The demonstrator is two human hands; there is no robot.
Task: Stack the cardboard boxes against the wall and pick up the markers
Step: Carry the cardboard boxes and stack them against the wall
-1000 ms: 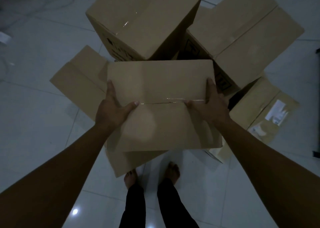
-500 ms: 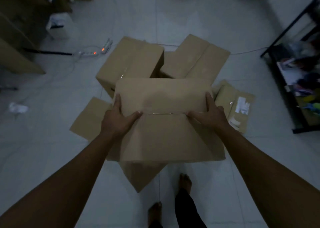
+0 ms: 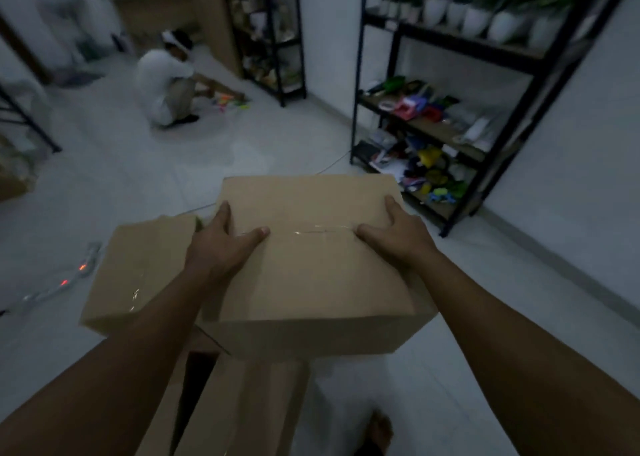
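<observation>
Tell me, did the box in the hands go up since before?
Yes. The held box rose: it now hangs above the floor box, which it sat level with before. Left hand and right hand grip it.

Box (image 3: 311, 275), frame centre: matt brown cardboard, glossy clear tape on seam. Floor (image 3: 138, 178): smooth pale tile, slight sheen. Shelf (image 3: 391, 84), upper right: black metal frame.

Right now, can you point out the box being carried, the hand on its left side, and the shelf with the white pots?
Carried box (image 3: 311, 282): head view, bare top face.
Left hand (image 3: 221, 247): head view, back of hand.
Black shelf (image 3: 450, 41): head view, top shelf's front rail.
</observation>
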